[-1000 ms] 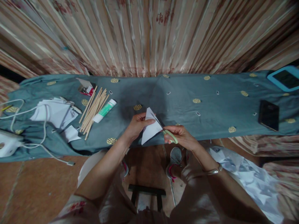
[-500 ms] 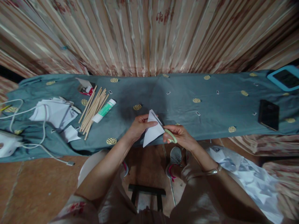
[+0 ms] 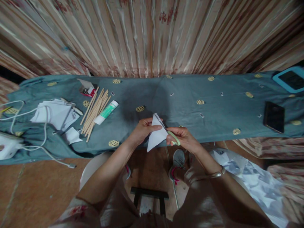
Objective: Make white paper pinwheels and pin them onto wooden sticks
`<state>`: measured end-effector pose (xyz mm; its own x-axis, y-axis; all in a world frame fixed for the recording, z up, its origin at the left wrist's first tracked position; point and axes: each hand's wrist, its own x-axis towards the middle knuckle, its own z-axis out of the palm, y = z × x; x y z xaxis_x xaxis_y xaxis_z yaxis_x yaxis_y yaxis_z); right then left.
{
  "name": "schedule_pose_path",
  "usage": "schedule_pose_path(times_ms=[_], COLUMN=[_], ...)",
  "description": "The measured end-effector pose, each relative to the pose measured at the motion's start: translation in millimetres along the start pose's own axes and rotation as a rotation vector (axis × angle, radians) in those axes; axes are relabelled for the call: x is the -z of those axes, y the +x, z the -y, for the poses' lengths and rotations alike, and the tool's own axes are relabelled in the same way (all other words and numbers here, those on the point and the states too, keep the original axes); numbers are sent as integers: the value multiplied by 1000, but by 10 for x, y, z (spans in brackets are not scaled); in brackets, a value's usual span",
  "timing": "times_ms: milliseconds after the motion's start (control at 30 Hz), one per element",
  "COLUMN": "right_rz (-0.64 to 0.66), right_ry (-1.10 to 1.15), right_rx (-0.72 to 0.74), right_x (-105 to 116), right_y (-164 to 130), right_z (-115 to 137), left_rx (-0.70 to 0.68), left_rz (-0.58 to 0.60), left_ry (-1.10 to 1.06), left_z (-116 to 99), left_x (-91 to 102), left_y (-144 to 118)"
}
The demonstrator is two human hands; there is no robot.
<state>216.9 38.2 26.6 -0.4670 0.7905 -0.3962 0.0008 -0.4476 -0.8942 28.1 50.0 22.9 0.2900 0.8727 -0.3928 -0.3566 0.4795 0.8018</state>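
A folded, pointed piece of white paper (image 3: 156, 138) is pinched in my left hand (image 3: 144, 130), thumb on top and fingers behind. My right hand (image 3: 181, 137) is closed around the pale green handle of a pair of scissors (image 3: 175, 138). The scissors' blades lie along the paper's right edge, mostly hidden by paper and fingers. Both hands are held at the front edge of the cloth-covered table (image 3: 185, 107).
To the left lie wooden sticks (image 3: 96, 114), a glue tube (image 3: 106, 112), a small red box (image 3: 88, 90), stacked white paper (image 3: 55, 113) and a power strip (image 3: 9, 146) with cables. A phone (image 3: 274, 117) and blue-framed device (image 3: 291, 79) sit right. A bag of paper scraps (image 3: 251, 177) stands below.
The paper has shifted slightly down and to the right, against the scissors. Both hands keep their holds and have barely moved.
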Motion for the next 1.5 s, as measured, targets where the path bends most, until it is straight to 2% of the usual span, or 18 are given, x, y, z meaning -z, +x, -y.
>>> schedule_pose_path(times_ms=[100,333,433,500,600,667,733,800,900,1000,1100,1200,1367,1500], right_rz=[-5,-15,-2,-39,-248,-439,-560,-586,-573,-601,-624,-569,-433,-420], right_ry=[10,-65,-99,-155,-462,-827,-1186,-1431,-1605,-1650,-1616,-1499,-1426,-1388], right_rx=[-14,2,20,55,149,218,256,241,184,164,223,280,235,169], right_x=[2,-6,41,111,236,286,280,225,118,58,20,-82,-304,-336], right_y=[0,-8,0,14,33,38,38,40,54,78,112,163,266,325], right_z=[-1,35,58,65,73,86,112,150,219,280,301,267,179,170], left_rx=[17,15,-8,-36,-90,-117,-137,-155,-175,-196,-227,-267,-320,-332], left_rz=[36,41,23,-23,-136,-187,-213,-229,-258,-282,-305,-315,-344,-344], left_ry=[3,-3,-8,-13,7,49,87,109,110,98,85,68,56,48], left_z=[16,38,36,30,11,-6,-26,-45,-68,-83,-89,-92,-116,-140], left_x=[-9,-15,5,29,72,95,109,116,118,123,138,161,178,166], left_y=[-8,-7,16,33,45,43,37,34,41,52,57,59,71,79])
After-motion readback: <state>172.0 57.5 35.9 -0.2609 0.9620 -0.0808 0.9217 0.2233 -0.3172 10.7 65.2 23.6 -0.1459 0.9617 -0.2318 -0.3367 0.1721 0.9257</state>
